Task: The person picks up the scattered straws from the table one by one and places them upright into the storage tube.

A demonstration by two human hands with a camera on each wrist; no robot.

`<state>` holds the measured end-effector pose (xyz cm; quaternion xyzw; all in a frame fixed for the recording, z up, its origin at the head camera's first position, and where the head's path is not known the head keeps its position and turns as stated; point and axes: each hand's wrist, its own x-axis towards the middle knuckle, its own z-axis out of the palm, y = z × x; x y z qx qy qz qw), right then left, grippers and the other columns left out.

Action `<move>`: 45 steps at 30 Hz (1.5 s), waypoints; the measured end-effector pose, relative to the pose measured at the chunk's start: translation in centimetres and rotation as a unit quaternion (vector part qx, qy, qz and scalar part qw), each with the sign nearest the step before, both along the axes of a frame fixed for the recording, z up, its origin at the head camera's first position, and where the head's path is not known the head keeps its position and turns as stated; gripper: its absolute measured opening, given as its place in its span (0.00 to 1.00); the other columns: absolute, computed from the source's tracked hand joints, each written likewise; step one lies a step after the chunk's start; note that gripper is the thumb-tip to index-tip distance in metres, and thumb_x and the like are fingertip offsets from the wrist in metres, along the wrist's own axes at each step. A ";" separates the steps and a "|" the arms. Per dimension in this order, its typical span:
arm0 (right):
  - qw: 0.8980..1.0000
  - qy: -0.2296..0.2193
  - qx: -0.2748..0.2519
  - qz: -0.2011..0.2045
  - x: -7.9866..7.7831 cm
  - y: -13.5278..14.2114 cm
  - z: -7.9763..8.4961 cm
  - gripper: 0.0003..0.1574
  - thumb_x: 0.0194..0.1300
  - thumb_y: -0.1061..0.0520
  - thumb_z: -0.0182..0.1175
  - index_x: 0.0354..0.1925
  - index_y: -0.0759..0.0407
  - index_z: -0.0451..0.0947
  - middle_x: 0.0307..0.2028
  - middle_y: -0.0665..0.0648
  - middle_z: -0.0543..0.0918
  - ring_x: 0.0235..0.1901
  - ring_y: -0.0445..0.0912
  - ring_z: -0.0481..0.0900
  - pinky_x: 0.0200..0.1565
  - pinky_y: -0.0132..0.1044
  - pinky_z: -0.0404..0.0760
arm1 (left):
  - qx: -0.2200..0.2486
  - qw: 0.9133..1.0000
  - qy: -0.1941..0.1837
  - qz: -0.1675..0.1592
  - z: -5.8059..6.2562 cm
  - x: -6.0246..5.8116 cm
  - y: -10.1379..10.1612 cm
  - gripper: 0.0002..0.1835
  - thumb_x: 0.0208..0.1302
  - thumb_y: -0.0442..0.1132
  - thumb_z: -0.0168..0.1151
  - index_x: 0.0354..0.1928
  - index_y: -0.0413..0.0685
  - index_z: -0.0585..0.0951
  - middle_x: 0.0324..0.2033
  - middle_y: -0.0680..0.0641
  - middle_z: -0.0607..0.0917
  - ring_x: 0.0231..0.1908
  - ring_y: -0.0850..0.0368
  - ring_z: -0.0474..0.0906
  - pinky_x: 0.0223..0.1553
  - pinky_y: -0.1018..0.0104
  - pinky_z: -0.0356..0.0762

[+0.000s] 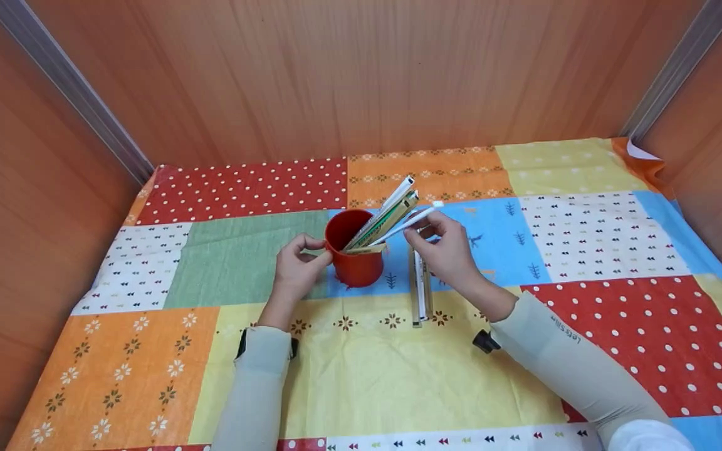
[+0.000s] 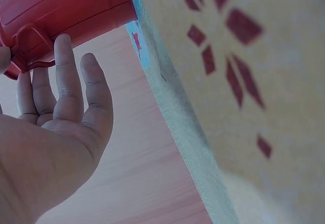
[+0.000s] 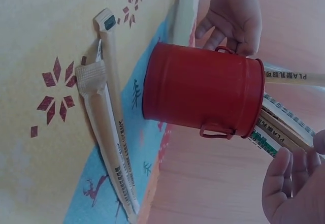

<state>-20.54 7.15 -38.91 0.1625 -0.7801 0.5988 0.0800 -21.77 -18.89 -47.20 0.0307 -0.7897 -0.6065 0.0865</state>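
A red metal cup (image 1: 360, 270) with small side handles stands upright on the cloth. Several paper-wrapped straws (image 1: 381, 219) lean out of it toward the upper right, some white, some brown with printed letters. My left hand (image 1: 298, 268) grips the cup's handle (image 2: 34, 43) between thumb and fingers, its other fingers extended beside the cup. To the right of the rim, my right hand (image 1: 447, 249) pinches a slim white straw (image 1: 403, 227) whose lower end reaches the cup's mouth; in the right wrist view its fingertips are near the straws' upper ends.
A few more wrapped straws (image 3: 112, 102) lie on the cloth to the right of the cup, below my right hand. The patchwork tablecloth (image 1: 423, 376) covers the table. Wood-grain panels (image 1: 361, 81) stand at the back and both sides.
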 end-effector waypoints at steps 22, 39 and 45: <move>0.997 -0.026 0.077 0.016 -4.0 1.9 -5.1 0.14 0.61 0.59 0.61 0.45 0.62 0.76 0.37 0.59 0.82 0.32 0.50 0.79 0.37 0.37 0.77 | -0.017 0.999 -0.027 0.007 0.2 0.1 -0.2 0.10 0.55 0.42 0.68 0.39 0.51 0.81 0.44 0.50 0.82 0.31 0.53 0.80 0.29 0.64 0.78; 0.960 -0.184 0.212 0.021 -5.5 3.0 -7.4 0.32 0.58 0.50 0.63 0.58 0.58 0.67 0.45 0.62 0.79 0.27 0.51 0.83 0.26 0.38 0.79 | -0.015 0.999 -0.033 0.008 0.3 0.1 -0.1 0.10 0.55 0.42 0.68 0.39 0.49 0.81 0.43 0.48 0.83 0.31 0.55 0.80 0.29 0.64 0.75; 0.955 -0.195 0.222 0.020 -5.8 3.1 -7.9 0.32 0.58 0.51 0.64 0.59 0.59 0.68 0.42 0.60 0.78 0.24 0.47 0.80 0.24 0.37 0.78 | -0.014 0.999 -0.042 0.009 0.5 0.1 -0.1 0.10 0.56 0.42 0.68 0.39 0.50 0.81 0.44 0.48 0.82 0.31 0.54 0.80 0.30 0.64 0.76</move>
